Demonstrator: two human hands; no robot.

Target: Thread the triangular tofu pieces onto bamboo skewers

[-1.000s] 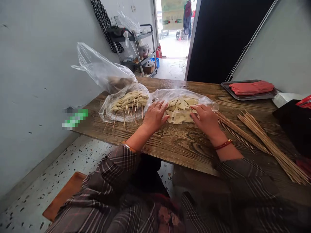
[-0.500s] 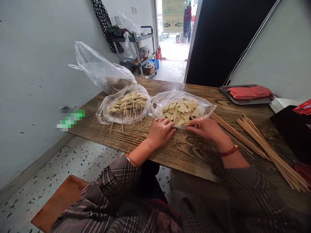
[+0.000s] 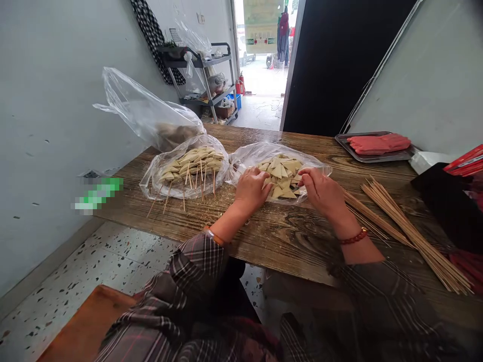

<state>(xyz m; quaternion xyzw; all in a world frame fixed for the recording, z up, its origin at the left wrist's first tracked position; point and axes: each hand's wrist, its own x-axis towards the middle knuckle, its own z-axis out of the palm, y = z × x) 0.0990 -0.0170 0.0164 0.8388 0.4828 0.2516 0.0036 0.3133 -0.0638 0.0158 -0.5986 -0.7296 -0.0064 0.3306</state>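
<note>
Pale triangular pieces (image 3: 281,171) lie heaped in an open clear plastic bag (image 3: 245,153) on the wooden table. At the heap's left edge is my left hand (image 3: 252,188), its fingers curved with a gap to the thumb and nothing visible between them. My right hand (image 3: 320,190) reaches over the right edge of the heap, thumb and index finger bent near each other; whether a piece is between them is hidden. Left of these, a second bag (image 3: 147,178) holds skewered pieces (image 3: 192,162), their sticks pointing toward me.
Bundled wooden sticks (image 3: 418,236) lie on the right of the table (image 3: 287,241). Behind them are a dark tray (image 3: 366,158) with something red and a black container (image 3: 449,201). Another plastic bag (image 3: 132,108) stands at the back left. Beyond is a shelf cart (image 3: 215,63).
Both hands have risen from the bag's near edge to the sides of the heap. The near edge now lies lower, showing more pieces. The whole view has shifted slightly.
</note>
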